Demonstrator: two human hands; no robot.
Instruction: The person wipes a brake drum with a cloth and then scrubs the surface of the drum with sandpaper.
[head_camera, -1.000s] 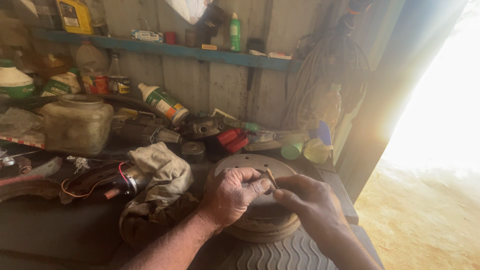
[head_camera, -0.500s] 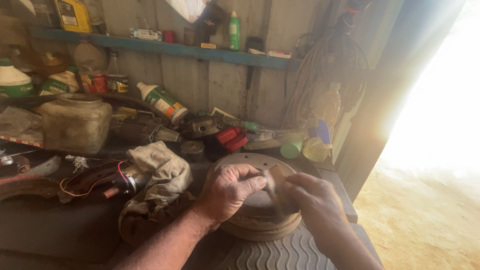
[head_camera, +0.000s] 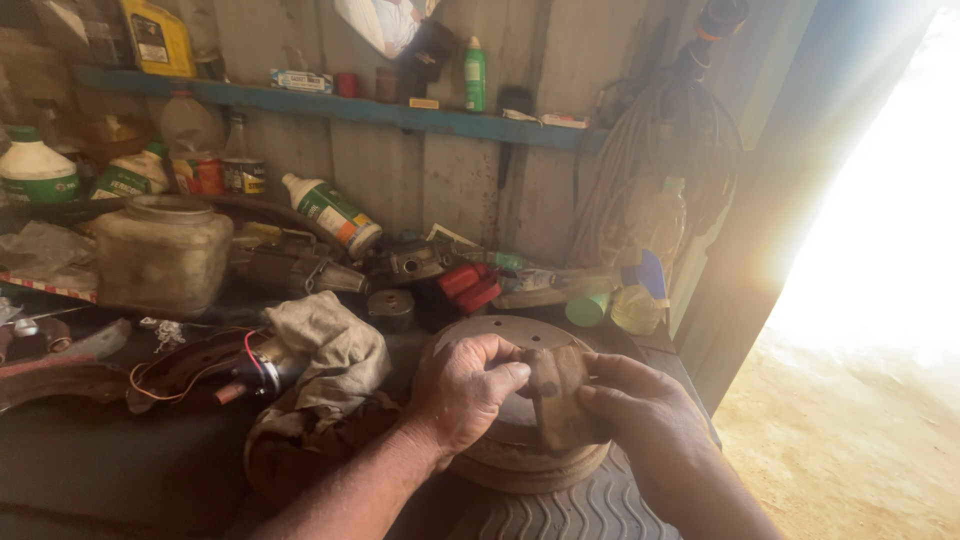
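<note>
A round rusty metal drum (head_camera: 500, 335) lies flat on a ribbed black rubber mat (head_camera: 560, 510) on the workbench. Over the drum both my hands hold a small brown worn piece, like a folded scrap of abrasive paper or a pad (head_camera: 556, 395). My left hand (head_camera: 462, 390) pinches its left edge between thumb and fingers. From the right side, my right hand (head_camera: 640, 410) grips the same piece. What the piece is exactly cannot be told.
A dirty grey rag (head_camera: 335, 350) lies left of the drum, beside a part with red and orange wires (head_camera: 235, 365). A cloudy plastic jar (head_camera: 165, 250), bottles (head_camera: 330, 212), red parts (head_camera: 468, 285) and a green cup (head_camera: 585, 308) crowd the back. A blue shelf (head_camera: 400, 112) runs above. Bright doorway at right.
The small brown piece, seen edge-on as a thin strip a second ago, now shows its broad face between both hands; my hands stay over the drum.
</note>
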